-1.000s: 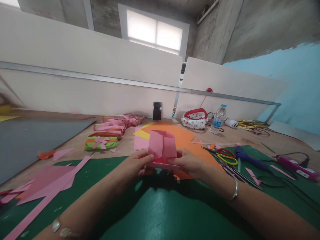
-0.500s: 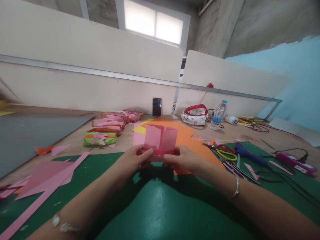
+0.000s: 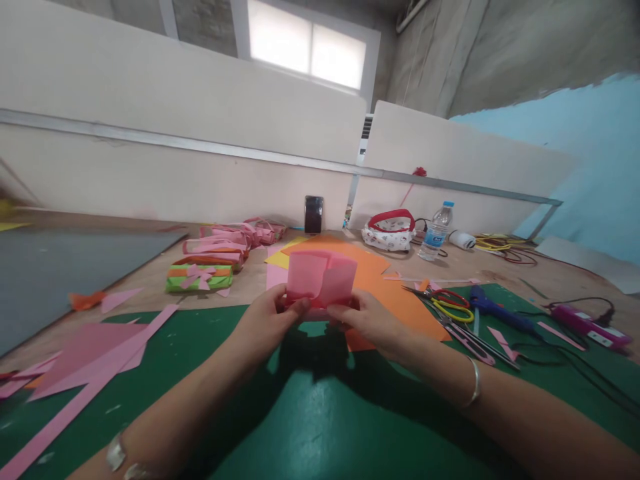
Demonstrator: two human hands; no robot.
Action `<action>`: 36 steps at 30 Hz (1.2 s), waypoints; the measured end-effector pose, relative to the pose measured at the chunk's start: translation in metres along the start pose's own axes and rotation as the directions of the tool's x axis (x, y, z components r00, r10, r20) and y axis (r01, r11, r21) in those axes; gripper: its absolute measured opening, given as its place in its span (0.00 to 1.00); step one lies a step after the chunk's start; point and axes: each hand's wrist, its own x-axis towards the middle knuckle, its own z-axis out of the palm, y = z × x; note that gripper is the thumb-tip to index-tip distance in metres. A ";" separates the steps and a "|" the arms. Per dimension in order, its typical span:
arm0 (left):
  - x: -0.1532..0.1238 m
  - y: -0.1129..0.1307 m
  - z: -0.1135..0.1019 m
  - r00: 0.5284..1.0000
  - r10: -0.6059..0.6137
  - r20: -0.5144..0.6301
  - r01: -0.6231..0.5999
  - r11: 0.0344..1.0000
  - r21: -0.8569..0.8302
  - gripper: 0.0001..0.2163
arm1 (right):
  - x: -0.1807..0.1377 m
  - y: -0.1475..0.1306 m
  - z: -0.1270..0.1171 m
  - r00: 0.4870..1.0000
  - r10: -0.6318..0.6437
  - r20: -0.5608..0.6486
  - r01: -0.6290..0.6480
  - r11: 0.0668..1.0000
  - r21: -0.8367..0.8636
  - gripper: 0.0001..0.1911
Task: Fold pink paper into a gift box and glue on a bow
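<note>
A folded piece of pink paper (image 3: 323,275) is held up between my two hands, its upper flaps standing and partly overlapping in the middle. My left hand (image 3: 277,312) pinches its lower left corner, thumb in front. On the lower right corner, my right hand (image 3: 363,317) grips it the same way; the fingers behind the paper are hidden. Below lies a green cutting mat (image 3: 310,420), shaded by my hands. Orange paper sheets (image 3: 395,303) lie just behind the held piece, with a yellow sheet (image 3: 278,257) sticking out at their left.
At right lie scissors (image 3: 453,310), a blue glue gun (image 3: 500,312) and a purple power strip (image 3: 593,325) with cables. Pink paper pieces (image 3: 90,353) cover the left side. Behind are a green paper box with a bow (image 3: 200,277), a phone (image 3: 314,215), a pouch (image 3: 389,233) and a water bottle (image 3: 437,233).
The pink paper has tilted slightly, and its flaps overlap differently at the middle. Both hands have risen a little and keep their hold.
</note>
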 end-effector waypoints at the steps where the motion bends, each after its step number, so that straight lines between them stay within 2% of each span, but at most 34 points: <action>1: 0.000 -0.001 0.000 1.000 -0.007 -0.022 0.007 1.000 0.020 0.19 | 0.000 0.001 0.000 1.000 -0.005 -0.016 0.005 1.000 -0.015 0.15; 3: 0.002 -0.005 -0.001 0.997 -0.029 -0.070 0.033 0.998 0.051 0.18 | -0.001 0.002 -0.002 0.995 -0.036 -0.089 0.031 0.998 -0.056 0.19; 4: 0.003 -0.006 -0.002 0.995 -0.043 -0.088 0.049 0.997 0.059 0.18 | -0.001 0.002 -0.004 0.981 -0.110 -0.159 0.091 0.989 -0.120 0.21; 5: 0.004 -0.008 -0.003 0.994 -0.058 -0.098 0.064 0.996 0.064 0.18 | -0.001 0.002 -0.006 0.945 -0.240 -0.225 0.188 0.955 -0.227 0.22; 6: 0.005 -0.010 -0.003 0.993 -0.072 -0.099 0.079 0.995 0.066 0.19 | -0.002 0.002 -0.007 0.877 -0.411 -0.249 0.306 0.877 -0.371 0.21; 7: 0.006 -0.011 -0.003 0.992 -0.085 -0.093 0.091 0.993 0.069 0.20 | -0.003 0.002 -0.008 0.784 -0.585 -0.206 0.418 0.743 -0.522 0.18; 8: 0.007 -0.013 -0.002 0.992 -0.098 -0.081 0.104 0.992 0.073 0.20 | -0.004 0.002 -0.009 0.686 -0.719 -0.108 0.503 0.577 -0.644 0.14; 9: 0.007 -0.014 -0.001 0.992 -0.109 -0.064 0.114 0.990 0.079 0.20 | -0.005 0.002 -0.008 0.619 -0.786 0.011 0.552 0.424 -0.718 0.10; 10: 0.007 -0.014 0.000 0.992 -0.118 -0.047 0.122 0.989 0.086 0.21 | -0.007 0.002 -0.007 0.600 -0.793 0.110 0.568 0.325 -0.756 0.08; 11: 0.006 -0.014 0.002 0.992 -0.126 -0.031 0.129 0.987 0.094 0.21 | -0.009 0.003 -0.005 0.615 -0.770 0.170 0.556 0.271 -0.786 0.08; 13: 0.004 -0.013 0.005 0.991 -0.135 -0.010 0.135 0.984 0.117 0.22 | -0.012 0.003 -0.001 0.693 -0.696 0.190 0.484 0.254 -0.837 0.10; 16: 0.000 -0.010 0.006 0.992 -0.123 0.008 0.120 0.979 0.166 0.25 | -0.013 0.002 0.003 0.810 -0.559 0.178 0.403 0.310 -0.861 0.09; 19: -0.001 -0.009 0.004 0.993 -0.107 0.038 0.096 0.970 0.221 0.26 | -0.011 0.001 0.002 0.872 -0.432 0.230 0.400 0.358 -0.844 0.09; 24: 0.003 -0.009 -0.001 0.994 -0.099 0.039 0.082 0.949 0.305 0.29 | -0.004 -0.001 -0.003 0.873 -0.369 0.318 0.451 0.363 -0.816 0.08; 27: 0.002 -0.001 -0.006 0.995 -0.040 -0.091 0.077 0.894 0.441 0.30 | -0.002 -0.001 -0.004 0.877 -0.344 0.335 0.453 0.362 -0.815 0.06; 29: -0.002 0.007 -0.010 0.991 0.043 -0.129 0.036 0.832 0.554 0.23 | -0.003 -0.001 -0.004 0.879 -0.331 0.342 0.451 0.352 -0.820 0.07; 31: -0.006 0.012 -0.013 0.995 0.089 -0.053 -0.035 0.768 0.639 0.16 | -0.005 -0.002 -0.003 0.880 -0.320 0.351 0.452 0.336 -0.826 0.08; 34: -0.011 0.011 -0.014 0.992 0.052 0.113 -0.116 0.708 0.697 0.07 | -0.008 -0.005 -0.001 0.875 -0.302 0.378 0.464 0.307 -0.831 0.10; 36: -0.014 0.008 -0.013 0.983 0.040 0.180 -0.159 0.678 0.718 0.03 | -0.011 -0.007 0.001 0.869 -0.283 0.405 0.478 0.273 -0.835 0.10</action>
